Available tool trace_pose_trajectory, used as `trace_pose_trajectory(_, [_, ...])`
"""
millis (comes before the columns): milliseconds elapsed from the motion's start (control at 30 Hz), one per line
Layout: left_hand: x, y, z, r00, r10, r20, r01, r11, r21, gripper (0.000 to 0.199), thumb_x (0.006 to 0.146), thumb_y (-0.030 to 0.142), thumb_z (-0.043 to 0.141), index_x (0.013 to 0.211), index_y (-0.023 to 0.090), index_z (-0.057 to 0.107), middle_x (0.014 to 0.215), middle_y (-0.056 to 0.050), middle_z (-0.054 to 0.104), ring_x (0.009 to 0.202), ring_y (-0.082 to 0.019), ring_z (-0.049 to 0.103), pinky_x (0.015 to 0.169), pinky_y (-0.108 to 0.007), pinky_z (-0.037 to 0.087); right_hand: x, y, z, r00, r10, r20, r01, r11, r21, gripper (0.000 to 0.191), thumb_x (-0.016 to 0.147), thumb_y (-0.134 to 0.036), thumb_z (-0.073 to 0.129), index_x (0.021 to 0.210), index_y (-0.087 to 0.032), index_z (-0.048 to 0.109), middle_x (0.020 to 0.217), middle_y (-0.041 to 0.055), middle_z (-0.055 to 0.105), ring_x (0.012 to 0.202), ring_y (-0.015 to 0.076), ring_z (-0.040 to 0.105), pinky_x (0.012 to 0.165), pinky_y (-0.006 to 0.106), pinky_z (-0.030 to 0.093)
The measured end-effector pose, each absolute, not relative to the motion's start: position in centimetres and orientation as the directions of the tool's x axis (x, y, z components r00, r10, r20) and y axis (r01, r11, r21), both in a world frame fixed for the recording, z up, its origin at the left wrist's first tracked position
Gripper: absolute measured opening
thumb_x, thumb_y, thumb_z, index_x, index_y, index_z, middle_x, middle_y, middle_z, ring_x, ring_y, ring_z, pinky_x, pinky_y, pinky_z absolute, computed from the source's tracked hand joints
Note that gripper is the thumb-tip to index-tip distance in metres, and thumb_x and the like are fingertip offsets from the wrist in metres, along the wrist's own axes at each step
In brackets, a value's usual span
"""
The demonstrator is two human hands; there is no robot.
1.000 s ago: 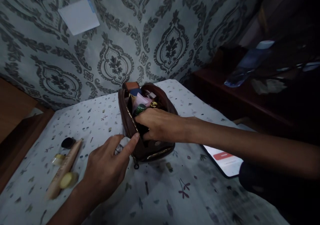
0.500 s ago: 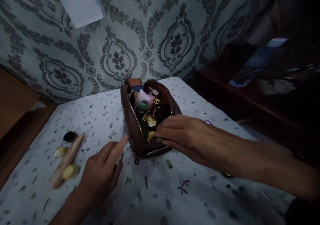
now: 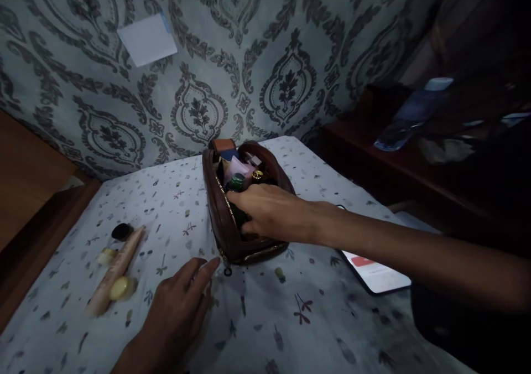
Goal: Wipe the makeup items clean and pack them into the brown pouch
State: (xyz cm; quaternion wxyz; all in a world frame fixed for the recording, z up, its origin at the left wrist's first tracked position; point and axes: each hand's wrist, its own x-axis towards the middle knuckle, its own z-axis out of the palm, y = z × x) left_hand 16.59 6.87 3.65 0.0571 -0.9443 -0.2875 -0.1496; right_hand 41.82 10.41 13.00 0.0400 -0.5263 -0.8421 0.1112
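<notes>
A brown zippered toiletry bag (image 3: 222, 216) lies unzipped on the patterned sheet, packed with small items. Inside show a green-capped bottle (image 3: 236, 182), a gold cap (image 3: 257, 176) and a pink packet (image 3: 240, 167). My right hand (image 3: 269, 211) reaches into the front half of the bag, thumb and fingers curled downward; whatever lies between them is hidden. My left hand (image 3: 178, 302) rests on the sheet just left of the bag's front corner, holding nothing, its fingers loosely stretched toward the zipper pull (image 3: 227, 271).
On the left of the sheet (image 3: 166, 219) lie a beige tube (image 3: 118, 271), a black cap or jar (image 3: 122, 231) and two small yellow-lidded containers (image 3: 121, 288). A lit phone (image 3: 379, 274) sits beneath my right forearm. A water bottle (image 3: 409, 119) leans on a dark red ledge at right.
My right hand has moved left and deeper over the bag's contents, covering items at its front. My left hand has drawn slightly back from the bag. More of the phone shows.
</notes>
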Motion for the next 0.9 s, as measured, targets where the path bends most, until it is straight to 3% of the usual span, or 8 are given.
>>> trace_pose_trajectory(133, [16.2, 6.8, 2.8, 0.793, 0.539, 0.284, 0.559, -0.829, 0.013, 0.038, 0.093, 0.012, 0.038, 0.129, 0.019, 0.048, 0.102, -0.008, 0.069, 0.081, -0.017, 0.073, 0.061, -0.026, 0.059, 41.3, 11.0, 12.3, -0.469, 0.88, -0.076, 0.873, 0.448, -0.194, 0.023, 0.079, -0.01, 0.061, 0.1, -0.013, 0.07, 0.096, 0.0131, 0.075, 0.09, 0.0258, 0.07, 0.063, 0.028, 0.042])
trace_pose_trajectory(267, [15.8, 6.9, 1.9, 0.804, 0.544, 0.24, 0.554, -0.832, 0.029, 0.04, 0.093, 0.012, 0.039, 0.131, 0.02, 0.048, 0.105, -0.008, 0.069, 0.084, -0.017, 0.072, 0.062, -0.025, 0.059, 41.1, 11.1, 11.7, -0.471, 0.881, -0.052, 0.867, 0.451, -0.212, 0.034, 0.077, -0.003, 0.052, 0.104, -0.015, 0.07, 0.098, 0.0125, 0.075, 0.09, 0.0246, 0.071, 0.059, 0.026, 0.04])
trace_pose_trajectory(567, [15.7, 6.7, 1.9, 0.79, 0.57, 0.227, 0.567, -0.82, 0.085, 0.042, 0.091, 0.011, 0.039, 0.13, 0.021, 0.049, 0.104, -0.007, 0.069, 0.08, -0.018, 0.072, 0.061, -0.026, 0.059, 41.9, 11.2, 12.2, -0.469, 0.883, 0.004, 0.828, 0.442, -0.345, 0.034, 0.076, -0.005, 0.062, 0.109, -0.013, 0.066, 0.098, 0.0116, 0.072, 0.089, 0.0224, 0.068, 0.062, 0.025, 0.04])
trace_pose_trajectory(700, [15.1, 6.4, 2.2, 0.755, 0.612, 0.236, 0.597, -0.79, 0.139, 0.04, 0.092, 0.012, 0.038, 0.128, 0.022, 0.052, 0.102, -0.006, 0.069, 0.08, -0.018, 0.073, 0.061, -0.027, 0.06, 42.9, 9.6, 13.3, -0.404, 0.913, 0.057, 0.835, 0.394, -0.385, 0.012, 0.087, -0.012, 0.06, 0.094, -0.015, 0.069, 0.077, 0.0045, 0.068, 0.072, 0.0161, 0.063, 0.06, 0.024, 0.036])
trace_pose_trajectory(800, [14.4, 6.3, 2.4, 0.726, 0.654, 0.211, 0.632, -0.756, 0.172, 0.037, 0.093, 0.013, 0.039, 0.127, 0.022, 0.052, 0.102, -0.006, 0.069, 0.08, -0.018, 0.073, 0.062, -0.027, 0.06, 43.7, 7.6, 13.0, -0.46, 0.887, 0.048, 0.801, 0.437, -0.408, 0.023, 0.094, -0.017, 0.054, 0.076, -0.016, 0.067, 0.063, -0.0008, 0.06, 0.055, 0.0105, 0.052, 0.054, 0.024, 0.031])
trace_pose_trajectory(900, [13.7, 6.3, 2.4, 0.697, 0.686, 0.211, 0.653, -0.728, 0.209, 0.035, 0.095, 0.015, 0.039, 0.127, 0.021, 0.052, 0.103, -0.007, 0.068, 0.083, -0.017, 0.073, 0.066, -0.026, 0.06, 44.2, 5.5, 11.7, -0.516, 0.849, 0.113, 0.748, 0.511, -0.423, 0.028, 0.097, -0.021, 0.049, 0.076, -0.017, 0.067, 0.065, -0.0002, 0.061, 0.057, 0.0112, 0.054, 0.056, 0.024, 0.036])
